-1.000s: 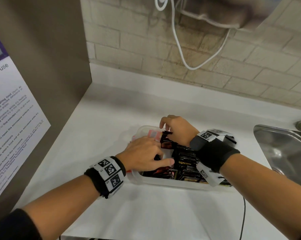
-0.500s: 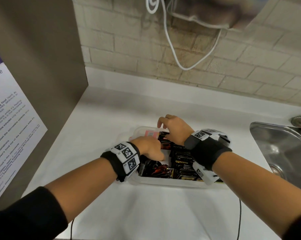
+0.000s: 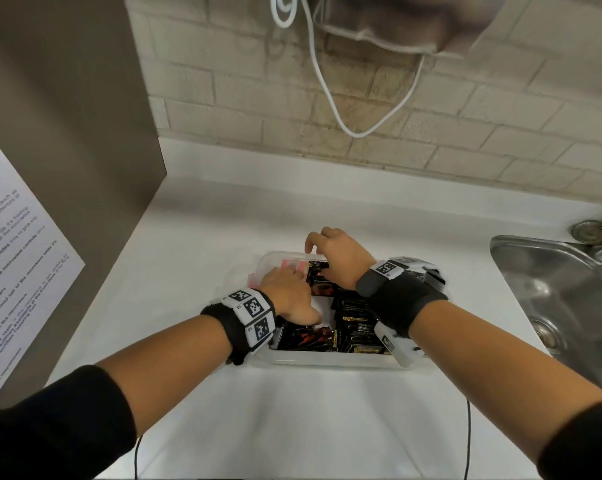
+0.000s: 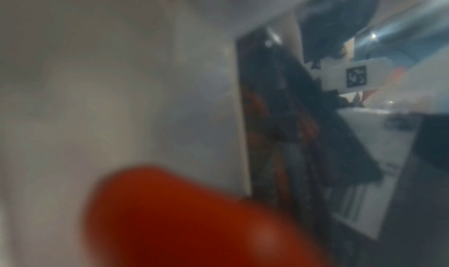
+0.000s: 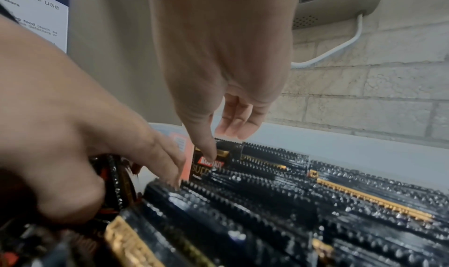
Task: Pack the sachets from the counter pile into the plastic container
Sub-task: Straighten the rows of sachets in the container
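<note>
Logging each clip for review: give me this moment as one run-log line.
stage: arranging sachets | left hand: among sachets, grip unclear | right hand: thumb on black sachet | plastic container: nearly full

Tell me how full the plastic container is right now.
Mostly full: black sachets stand packed across the plastic container, with a gap showing near the left hand.

Shared kitchenette, likely workplace or communal. Evidence: white counter against a brick wall; steel sink set into the counter at right; printed notice on the left panel, headed "microwave use" in the right wrist view; wall-mounted appliance with white cable.
</note>
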Demonstrator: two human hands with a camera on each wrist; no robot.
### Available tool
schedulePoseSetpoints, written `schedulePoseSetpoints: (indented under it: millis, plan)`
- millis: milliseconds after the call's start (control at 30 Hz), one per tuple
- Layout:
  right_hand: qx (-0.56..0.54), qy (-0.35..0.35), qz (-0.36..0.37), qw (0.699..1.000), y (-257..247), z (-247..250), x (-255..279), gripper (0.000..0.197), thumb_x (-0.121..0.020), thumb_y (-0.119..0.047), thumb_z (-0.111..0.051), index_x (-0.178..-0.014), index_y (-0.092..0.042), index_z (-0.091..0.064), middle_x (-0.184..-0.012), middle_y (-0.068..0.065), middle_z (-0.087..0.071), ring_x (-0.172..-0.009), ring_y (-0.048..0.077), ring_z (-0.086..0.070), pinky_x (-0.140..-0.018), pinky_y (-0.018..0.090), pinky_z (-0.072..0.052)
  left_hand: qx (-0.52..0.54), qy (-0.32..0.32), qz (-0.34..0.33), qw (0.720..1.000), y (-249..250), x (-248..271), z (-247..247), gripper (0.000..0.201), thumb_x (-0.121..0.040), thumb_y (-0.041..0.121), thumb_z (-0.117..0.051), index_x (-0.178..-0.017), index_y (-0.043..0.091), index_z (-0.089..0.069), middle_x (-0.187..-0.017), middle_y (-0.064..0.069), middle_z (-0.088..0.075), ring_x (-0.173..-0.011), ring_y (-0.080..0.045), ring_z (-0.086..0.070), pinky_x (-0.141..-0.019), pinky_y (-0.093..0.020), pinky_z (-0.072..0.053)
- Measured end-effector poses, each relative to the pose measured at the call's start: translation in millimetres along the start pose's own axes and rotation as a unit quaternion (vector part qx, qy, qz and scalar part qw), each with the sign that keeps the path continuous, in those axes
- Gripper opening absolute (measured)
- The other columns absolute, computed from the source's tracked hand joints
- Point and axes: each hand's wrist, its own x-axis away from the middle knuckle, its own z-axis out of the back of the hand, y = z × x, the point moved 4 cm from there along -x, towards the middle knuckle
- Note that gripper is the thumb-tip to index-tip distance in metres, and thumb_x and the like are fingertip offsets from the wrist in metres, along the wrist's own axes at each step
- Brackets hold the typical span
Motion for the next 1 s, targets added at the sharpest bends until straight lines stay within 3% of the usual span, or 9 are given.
schedulePoseSetpoints:
  millis: [100,200,300,367,500,600,800,900,1000]
  plan:
    - [0.001,0.003,0.0,1.0,0,-1,-1,0.049,-0.08,0.008,-0.062,-0.124,-0.013,-0.053,-0.114,0.01,-0.053,-0.108,0.026,-0.049,-0.083,0.039,-0.049,0.022,0.015,0.0,1.0,0,4,5,0.064,-0.094,0.054,-0.045,-0.144,0.013,-0.047,-0.156,-0.011,-0.034,-0.135,-0.036,-0.041,-0.106,-0.045,-0.039]
    - [0.004,0.006,0.002,1.0,1,-4,-1,0.05,-0.08,0.009,-0.061,-0.124,-0.013,-0.052,-0.114,0.01,-0.051,-0.106,0.025,-0.048,-0.076,0.033,-0.045,0.056,0.009,-0.02,0.998,2,9,11,0.05,-0.095,0.042,-0.048,-0.139,0.02,-0.043,-0.152,-0.013,-0.034,-0.127,-0.035,-0.046,-0.102,-0.045,-0.037]
    - [-0.01,0.019,0.007,1.0,1,-5,1,0.051,-0.076,0.012,-0.06,-0.121,-0.011,-0.049,-0.114,0.011,-0.046,-0.096,0.024,-0.045,-0.07,0.032,-0.041,0.114,-0.003,-0.044,0.992,-2,13,16,0.034,-0.091,0.034,-0.056,-0.12,0.023,-0.043,-0.121,-0.001,-0.053,-0.113,-0.029,-0.052,-0.091,-0.04,-0.037]
    - [-0.014,0.028,0.019,0.999,1,-3,4,0.048,-0.075,0.013,-0.06,-0.116,-0.009,-0.049,-0.114,0.012,-0.042,-0.092,0.023,-0.042,-0.069,0.033,-0.042,0.134,-0.019,-0.058,0.989,-5,14,19,0.035,-0.091,0.03,-0.06,-0.12,0.022,-0.042,-0.099,0.01,-0.05,-0.105,-0.024,-0.054,-0.085,-0.035,-0.035]
    - [0.058,0.036,0.037,0.997,4,-3,11,0.033,-0.077,0.0,-0.065,-0.104,-0.018,-0.061,-0.117,0.007,-0.04,-0.104,0.023,-0.039,-0.079,0.034,-0.038,0.151,-0.01,-0.081,0.985,-11,17,27,0.048,-0.087,0.024,-0.071,-0.126,0.016,-0.044,-0.106,0.004,-0.052,-0.094,-0.017,-0.051,-0.076,-0.03,-0.042]
    - [0.087,0.032,0.044,0.995,6,1,19,0.018,-0.078,-0.025,-0.072,-0.096,-0.028,-0.069,-0.117,0.001,-0.04,-0.112,0.021,-0.036,-0.087,0.036,-0.032,0.163,-0.005,-0.089,0.983,-14,19,28,0.049,-0.085,0.021,-0.075,-0.124,0.016,-0.046,-0.116,-0.002,-0.057,-0.106,-0.022,-0.056,-0.09,-0.037,-0.051]
    - [0.112,0.012,0.068,0.991,1,2,26,0.037,-0.076,-0.059,-0.071,-0.101,-0.033,-0.072,-0.109,-0.004,-0.047,-0.107,0.018,-0.035,-0.087,0.036,-0.027,0.168,0.008,-0.108,0.98,-15,19,29,0.047,-0.085,0.019,-0.076,-0.122,0.016,-0.047,-0.117,-0.003,-0.058,-0.106,-0.021,-0.056,-0.092,-0.036,-0.051]
    - [0.126,-0.009,0.068,0.99,0,-3,25,0.032,-0.081,-0.056,-0.071,-0.1,-0.03,-0.072,-0.109,-0.004,-0.049,-0.108,0.018,-0.036,-0.086,0.034,-0.026,0.172,0.008,-0.106,0.979,-16,19,29,0.045,-0.085,0.019,-0.077,-0.118,0.017,-0.047,-0.113,-0.004,-0.057,-0.104,-0.022,-0.056,-0.09,-0.038,-0.051]
    - [0.05,-0.003,0.065,0.997,0,-4,27,0.021,-0.083,-0.041,-0.073,-0.092,-0.022,-0.07,-0.103,-0.002,-0.053,-0.103,0.019,-0.039,-0.084,0.033,-0.031,0.179,0.011,-0.108,0.978,-17,19,29,0.052,-0.083,0.02,-0.078,-0.12,0.017,-0.042,-0.103,0.003,-0.054,-0.096,-0.02,-0.055,-0.077,-0.03,-0.047]
